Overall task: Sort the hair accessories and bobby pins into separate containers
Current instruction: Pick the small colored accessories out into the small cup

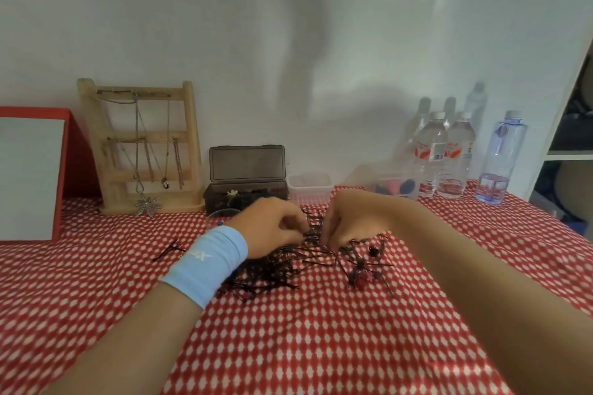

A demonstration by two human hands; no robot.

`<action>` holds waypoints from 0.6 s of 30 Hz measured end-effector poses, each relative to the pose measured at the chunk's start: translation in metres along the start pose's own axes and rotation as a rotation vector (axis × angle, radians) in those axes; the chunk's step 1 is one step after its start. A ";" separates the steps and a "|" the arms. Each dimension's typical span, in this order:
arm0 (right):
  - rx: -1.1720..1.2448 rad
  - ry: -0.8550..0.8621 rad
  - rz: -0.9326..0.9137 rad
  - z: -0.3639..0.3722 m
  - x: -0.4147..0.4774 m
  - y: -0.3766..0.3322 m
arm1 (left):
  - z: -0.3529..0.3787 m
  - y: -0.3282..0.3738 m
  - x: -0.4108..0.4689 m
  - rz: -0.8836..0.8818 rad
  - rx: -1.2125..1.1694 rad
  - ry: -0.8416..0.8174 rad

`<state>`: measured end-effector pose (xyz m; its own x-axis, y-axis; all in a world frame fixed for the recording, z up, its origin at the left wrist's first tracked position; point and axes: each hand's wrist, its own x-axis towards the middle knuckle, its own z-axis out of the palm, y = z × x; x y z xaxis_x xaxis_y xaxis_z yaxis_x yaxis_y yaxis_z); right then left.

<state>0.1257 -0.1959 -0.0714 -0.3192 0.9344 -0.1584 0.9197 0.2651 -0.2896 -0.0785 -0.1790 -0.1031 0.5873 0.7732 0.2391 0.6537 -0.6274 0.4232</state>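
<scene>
— Our grips?
— Our left hand (269, 225) and right hand (350, 218) both pinch pins in the black bobby-pin heap (279, 267) mid-table; red dotted cloth (321, 346) spreads wide nearer us.
— Writing?
— The light-blue wristband (208, 263) has white letters, too blurred to read.

The tabletop cloth (305, 346) is matt printed fabric. The rack (189, 144) is bare pale wood, its chains (138, 151) metal. The box (247, 163) is smoky plastic, the bottles (430, 157) clear glossy plastic, the bobby pins (272, 269) thin dark metal.

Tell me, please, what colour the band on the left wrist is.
The wristband is light blue with white lettering, clearest in the head view.
</scene>
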 end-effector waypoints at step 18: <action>0.217 0.344 -0.182 0.031 0.126 -0.101 | -0.036 -0.113 -0.023 -0.322 -0.215 0.313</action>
<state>-0.0141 -0.1126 -0.0919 -0.3431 0.9116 0.2265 0.7744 0.4110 -0.4810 -0.1827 -0.1222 -0.1249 0.1790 0.9359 0.3033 0.6456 -0.3443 0.6817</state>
